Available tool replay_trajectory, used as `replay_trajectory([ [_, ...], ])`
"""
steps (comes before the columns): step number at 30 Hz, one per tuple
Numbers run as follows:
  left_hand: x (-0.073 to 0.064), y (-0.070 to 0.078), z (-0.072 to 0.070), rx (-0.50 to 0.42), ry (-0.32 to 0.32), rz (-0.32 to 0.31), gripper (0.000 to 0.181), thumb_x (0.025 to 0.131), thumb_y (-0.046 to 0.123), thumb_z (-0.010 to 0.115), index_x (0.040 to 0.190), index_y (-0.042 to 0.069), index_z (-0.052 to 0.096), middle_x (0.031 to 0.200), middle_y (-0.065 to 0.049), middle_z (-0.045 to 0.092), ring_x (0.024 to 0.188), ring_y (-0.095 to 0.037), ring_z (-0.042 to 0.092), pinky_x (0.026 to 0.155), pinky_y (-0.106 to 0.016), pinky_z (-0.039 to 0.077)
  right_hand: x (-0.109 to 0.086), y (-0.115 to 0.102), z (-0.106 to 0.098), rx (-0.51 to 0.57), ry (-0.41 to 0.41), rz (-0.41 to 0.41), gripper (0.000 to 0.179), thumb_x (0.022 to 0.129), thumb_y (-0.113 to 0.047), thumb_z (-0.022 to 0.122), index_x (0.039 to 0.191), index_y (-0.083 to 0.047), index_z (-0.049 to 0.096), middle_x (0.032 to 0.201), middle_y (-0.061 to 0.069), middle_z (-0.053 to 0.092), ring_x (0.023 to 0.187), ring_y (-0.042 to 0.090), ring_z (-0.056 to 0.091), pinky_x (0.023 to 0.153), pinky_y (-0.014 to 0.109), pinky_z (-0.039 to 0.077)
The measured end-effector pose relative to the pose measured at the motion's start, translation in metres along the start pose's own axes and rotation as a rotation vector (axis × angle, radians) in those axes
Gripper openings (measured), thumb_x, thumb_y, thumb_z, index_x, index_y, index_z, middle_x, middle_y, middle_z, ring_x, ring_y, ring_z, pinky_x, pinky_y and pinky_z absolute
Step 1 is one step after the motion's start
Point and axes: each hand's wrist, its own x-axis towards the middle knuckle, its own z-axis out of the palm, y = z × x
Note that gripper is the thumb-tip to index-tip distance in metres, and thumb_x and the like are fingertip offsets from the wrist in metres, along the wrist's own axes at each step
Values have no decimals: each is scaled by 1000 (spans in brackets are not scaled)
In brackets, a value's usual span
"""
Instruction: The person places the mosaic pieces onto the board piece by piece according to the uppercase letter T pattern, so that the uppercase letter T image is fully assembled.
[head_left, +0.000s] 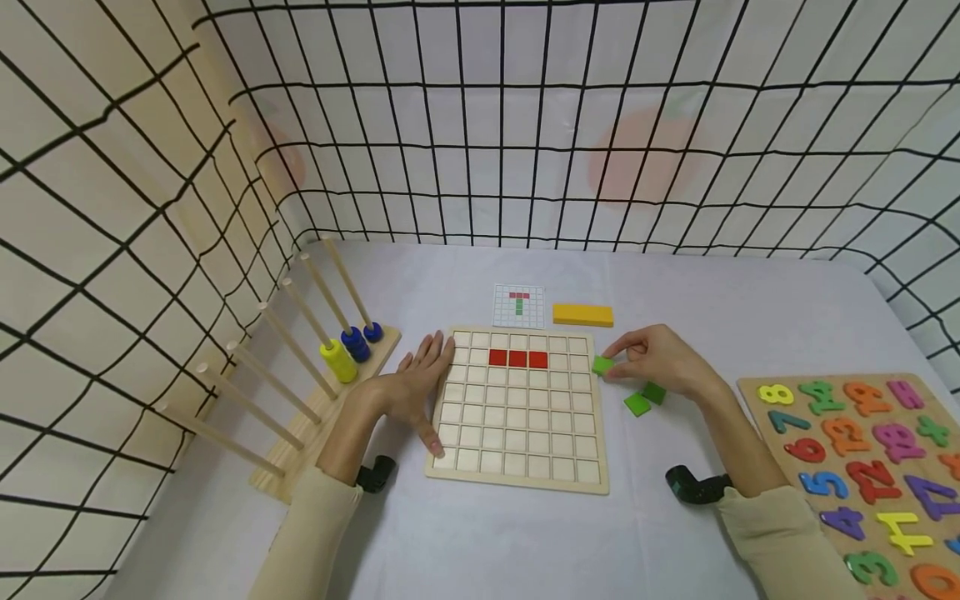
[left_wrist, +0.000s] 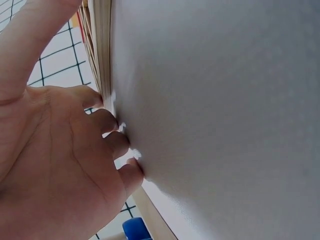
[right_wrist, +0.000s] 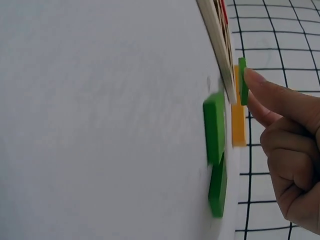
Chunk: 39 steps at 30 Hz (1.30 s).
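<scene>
One green tile (head_left: 602,365) is pinched by the right fingers (head_left: 628,339); two loose green tiles (head_left: 637,405) are seen nearby. Three red tiles (head_left: 517,358) are counted between right and left fingers (head_left: 437,348), seven pegs (head_left: 298,352) left of both.

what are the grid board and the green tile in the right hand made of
Grid board: likely pale wood, matte, judging by its beige, unpainted look. Green tile: perhaps painted wood or plastic, smooth-looking and evenly coloured; no visible grain settles it.
</scene>
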Motion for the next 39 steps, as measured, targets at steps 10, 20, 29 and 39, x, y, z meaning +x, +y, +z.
replay_trajectory([
  [10,0,0,-1,-8,-8,-6,160,61,38,101,163,5,-19,167,-20,-31,158,-36,-26,132,-56,-6,16,-37,28,3,-62,-94,32,83,-21,87,108,-3,78,60,-5,30,59,13,30,57,25,24],
  [20,0,2,-2,9,-14,-13,160,62,40,100,163,6,-19,168,-19,-31,158,-36,-25,132,-54,-6,29,-70,60,29,-84,-88,25,83,-15,87,103,-3,79,60,-3,36,58,14,33,55,23,22],
  [29,-1,2,-2,17,-15,-18,160,62,41,100,163,6,-19,168,-18,-30,158,-35,-25,132,-54,-6,35,-86,70,-39,-92,-99,23,82,-13,88,100,-2,78,60,-3,37,57,14,34,54,23,24],
  [39,0,2,-2,22,-15,-19,160,62,41,100,163,6,-19,168,-19,-30,158,-35,-25,132,-54,-6,36,-91,75,-60,-77,-98,22,79,-10,90,98,-3,79,63,-1,40,62,16,38,57,25,27],
])
